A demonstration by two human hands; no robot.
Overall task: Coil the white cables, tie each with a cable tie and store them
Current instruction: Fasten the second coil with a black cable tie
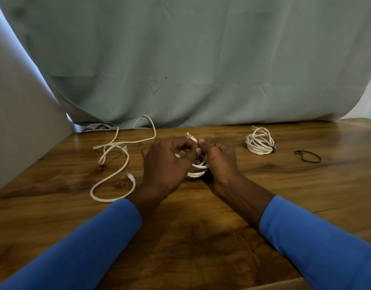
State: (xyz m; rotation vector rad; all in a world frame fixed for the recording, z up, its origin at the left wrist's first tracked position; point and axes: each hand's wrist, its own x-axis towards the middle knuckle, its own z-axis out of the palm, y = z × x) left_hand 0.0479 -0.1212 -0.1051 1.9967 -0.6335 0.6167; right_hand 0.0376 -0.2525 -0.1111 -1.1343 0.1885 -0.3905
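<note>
Both hands meet at the middle of the wooden table [201, 216]. My left hand [166, 162] and my right hand [219, 159] are closed around a coiled white cable [198, 170], whose clear plug end [190, 136] sticks up between the fingertips. A loose, uncoiled white cable [115, 164] sprawls to the left, one plug lying near my left wrist. At the back right lies a finished white coil [260, 142] bound with a black tie. A spare black cable tie [308, 156] lies in a loop further right.
A grey-green cloth [191, 59] hangs behind the table and drapes onto its back edge. A pale panel [17, 122] stands at the left side. Blue sleeves cover both forearms in the foreground.
</note>
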